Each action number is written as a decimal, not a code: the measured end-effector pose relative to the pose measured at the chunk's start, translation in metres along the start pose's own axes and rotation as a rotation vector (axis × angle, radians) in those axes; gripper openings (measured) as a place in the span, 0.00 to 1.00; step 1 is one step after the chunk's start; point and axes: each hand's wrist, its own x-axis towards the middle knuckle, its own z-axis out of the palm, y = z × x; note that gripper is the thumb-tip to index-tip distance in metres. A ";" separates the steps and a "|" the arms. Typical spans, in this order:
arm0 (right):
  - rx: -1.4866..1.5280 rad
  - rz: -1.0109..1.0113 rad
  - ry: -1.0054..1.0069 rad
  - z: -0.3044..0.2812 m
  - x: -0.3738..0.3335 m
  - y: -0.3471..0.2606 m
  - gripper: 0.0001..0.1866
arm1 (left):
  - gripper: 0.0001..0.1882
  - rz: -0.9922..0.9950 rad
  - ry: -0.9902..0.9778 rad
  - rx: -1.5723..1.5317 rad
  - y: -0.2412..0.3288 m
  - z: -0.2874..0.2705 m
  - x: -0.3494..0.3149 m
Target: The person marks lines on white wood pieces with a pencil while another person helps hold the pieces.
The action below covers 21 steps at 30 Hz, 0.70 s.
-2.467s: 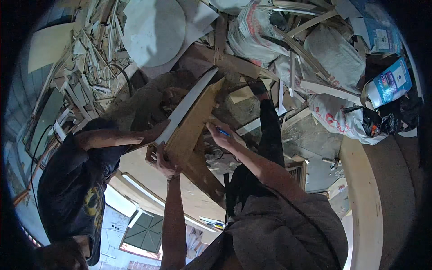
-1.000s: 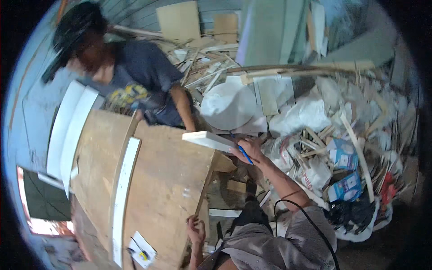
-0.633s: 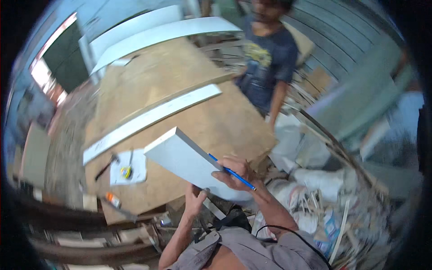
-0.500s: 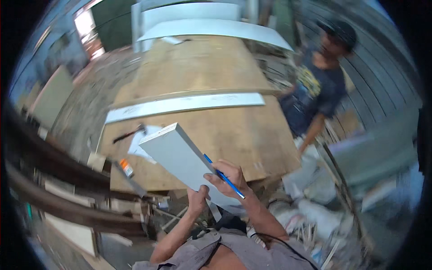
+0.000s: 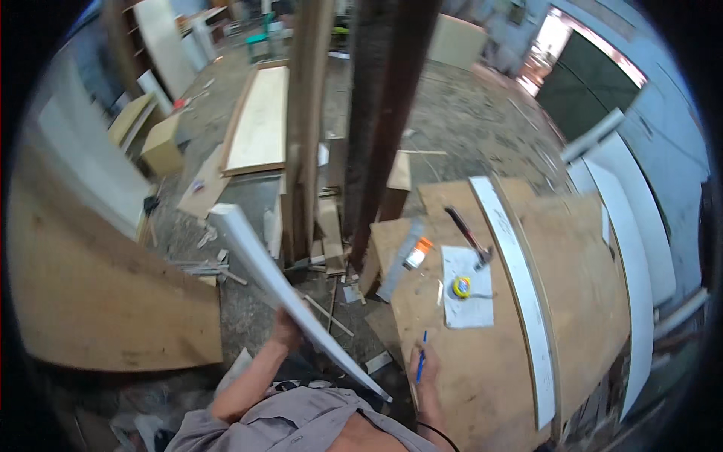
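Observation:
My left hand (image 5: 287, 329) grips a long white board (image 5: 282, 290) near its middle; the board slants on edge, its far end up and left, its near end close to my body. A blue pen or pencil (image 5: 421, 364) is pinched in my right hand (image 5: 428, 367), which is over the near edge of the plywood worktable (image 5: 474, 384). Beyond that hand lies a white sheet of paper (image 5: 467, 310) with a yellow tape measure (image 5: 461, 286) on it. A hammer (image 5: 468, 235) rests with its head at the paper's far edge.
On the worktable are an orange-and-white container (image 5: 418, 254), a flat metal strip (image 5: 399, 260) and a long white strip (image 5: 520, 301). Dark upright posts (image 5: 388, 113) rise ahead. A large plywood sheet (image 5: 113, 294) stands at left. Wood scraps (image 5: 331, 316) litter the floor.
The view has swung left, away from the co-worker. My right hand has left the white board, keeping the blue pen or pencil; my left hand still holds the board, now left of the worktable.

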 end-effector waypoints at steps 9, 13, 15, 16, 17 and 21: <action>0.177 -0.109 -0.607 0.152 0.058 -0.086 0.10 | 0.39 0.428 0.699 0.005 0.118 -0.168 -0.032; 0.080 0.018 -0.656 0.251 0.102 -0.151 0.17 | 0.46 0.652 0.798 0.228 0.159 -0.279 -0.001; -0.108 0.177 -0.767 0.315 0.125 -0.164 0.24 | 0.47 0.696 0.750 0.280 0.190 -0.318 0.021; -0.056 0.060 -0.757 0.344 0.128 -0.196 0.23 | 0.47 0.668 0.787 0.290 0.203 -0.345 0.020; -0.017 0.066 -0.848 0.377 0.139 -0.224 0.23 | 0.47 0.644 0.818 0.293 0.215 -0.371 0.023; 0.083 -0.381 -0.924 0.486 0.180 -0.309 0.22 | 0.41 0.566 1.099 0.657 0.285 -0.442 0.043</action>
